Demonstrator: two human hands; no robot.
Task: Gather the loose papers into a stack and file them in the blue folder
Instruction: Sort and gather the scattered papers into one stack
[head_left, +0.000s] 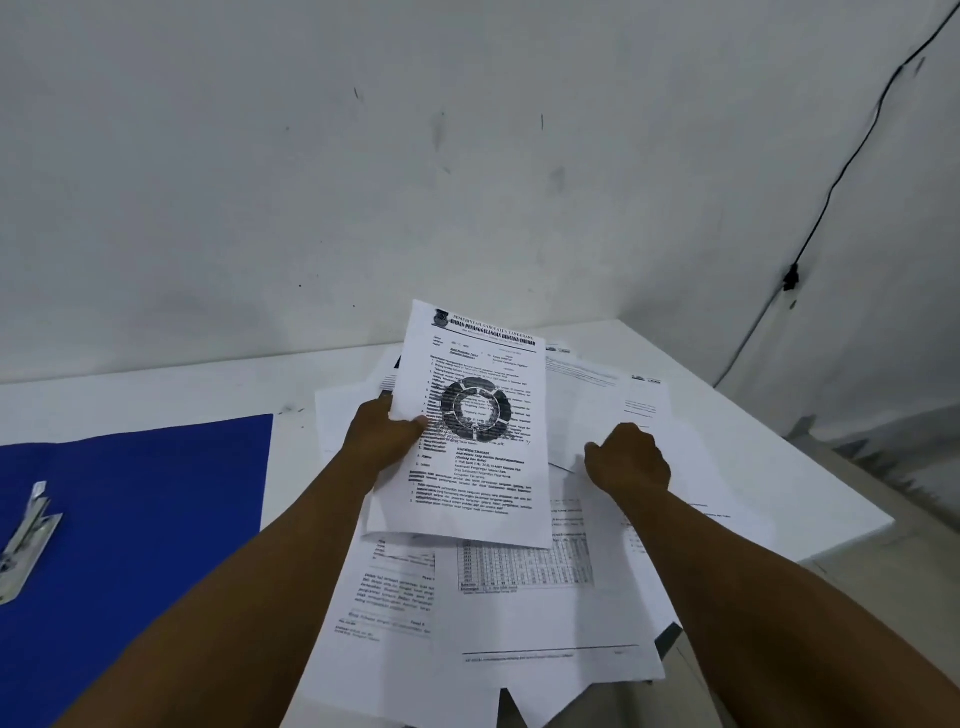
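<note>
Left hand (382, 434) round upright printed sheet (478, 441), letterhead end away.

dim, flat, cool light; soft overall blur, wide-angle bending at edges, faint shadows

Two hands are here: the left hand (382, 434) and the right hand (626, 460). One printed sheet (478, 431) is lifted in the left fingers. Beneath both hands lie many loose papers (519, 613), overlapping, so an exact number I cannot give. One blue folder (140, 519) with one metal clip (28, 540) lies left of the fingers. One black cable (852, 156) hangs on the wall.
</note>
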